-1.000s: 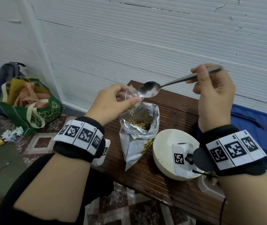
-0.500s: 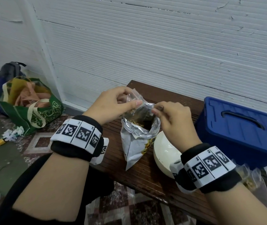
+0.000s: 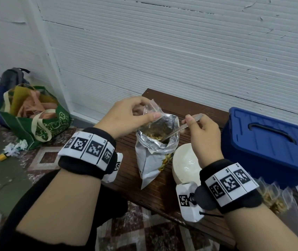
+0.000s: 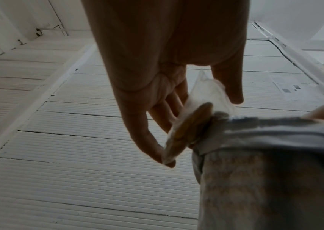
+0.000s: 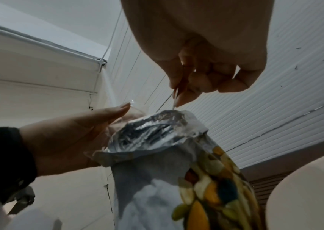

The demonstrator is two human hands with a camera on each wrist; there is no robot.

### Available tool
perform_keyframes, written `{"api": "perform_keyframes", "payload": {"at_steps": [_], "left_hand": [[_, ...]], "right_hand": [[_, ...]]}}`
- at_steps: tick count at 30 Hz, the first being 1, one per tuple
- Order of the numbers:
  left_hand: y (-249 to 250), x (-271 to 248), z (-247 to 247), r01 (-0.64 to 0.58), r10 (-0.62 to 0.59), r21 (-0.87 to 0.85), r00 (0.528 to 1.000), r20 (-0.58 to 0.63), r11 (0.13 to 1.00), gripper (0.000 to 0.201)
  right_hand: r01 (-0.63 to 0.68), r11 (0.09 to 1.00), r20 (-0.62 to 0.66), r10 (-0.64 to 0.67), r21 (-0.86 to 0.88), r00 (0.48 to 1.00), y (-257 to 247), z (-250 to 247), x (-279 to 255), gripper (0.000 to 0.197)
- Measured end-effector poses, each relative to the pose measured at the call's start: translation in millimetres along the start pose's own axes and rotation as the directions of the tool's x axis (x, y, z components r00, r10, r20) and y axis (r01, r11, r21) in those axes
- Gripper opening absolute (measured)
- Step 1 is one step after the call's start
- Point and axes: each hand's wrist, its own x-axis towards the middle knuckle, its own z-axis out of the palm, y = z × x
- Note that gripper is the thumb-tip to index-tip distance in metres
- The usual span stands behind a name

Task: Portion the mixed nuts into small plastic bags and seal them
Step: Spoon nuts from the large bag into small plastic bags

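1. At the far left a green tote bag stuffed with cloth sits on the tiled floor, with a dark backpack behind it against the white wall and scraps of white paper in front.
2. The left hand hovers over the left end of the brown table. Its grip is narrow: thumb and fingertips pinch the top edge of a small clear plastic bag, which hangs from the grip just above and to the left of the foil pouch's mouth. In the left wrist view the small bag shows something brown inside.
3. The foil nut pouch stands upright on the table, long axis near vertical, mouth open and facing up, with nuts visible inside. Its printed side shows in the right wrist view.
4. The right hand is just right of the pouch. Its grip closes around the handle of a metal spoon. The spoon slants down to the left, handle end up by the thumb, bowl end down inside the pouch and hidden among the nuts.
5. A white bowl sits on the table beside the pouch, below the right wrist.
6. A blue lidded box stands at the right end of the table, and filled small bags lie in front of it.
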Motion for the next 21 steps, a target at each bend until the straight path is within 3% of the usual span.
{"api": "perform_keyframes", "payload": {"at_steps": [3,6,12,21], "left_hand": [[1.9,-1.1,-0.9,-0.004,0.004,-0.010,1.000,0.000,1.000,0.056],[4.2,-1.3,-3.7,-0.003,0.002,-0.056,1.000,-0.014,0.998,0.054],[1.6,-2.5,-8.9,0.010,-0.010,-0.010,1.000,0.005,1.000,0.031],[2.0,-1.5,-6.1,0.001,-0.004,0.053,0.998,0.058,0.999,0.038]], "right_hand": [[-0.108,0.993,-0.069,0.111,0.041,0.991,-0.8,-4.5,4.5,0.023],[-0.155,0.986,-0.124,0.162,0.064,0.979,-1.7,-10.4,10.5,0.020],[-0.148,0.988,-0.190,0.154,0.047,0.970,-6.1,-23.5,23.6,0.022],[-0.087,0.990,-0.248,0.112,0.111,0.962,-28.6,-43.6,41.4,0.024]]}}
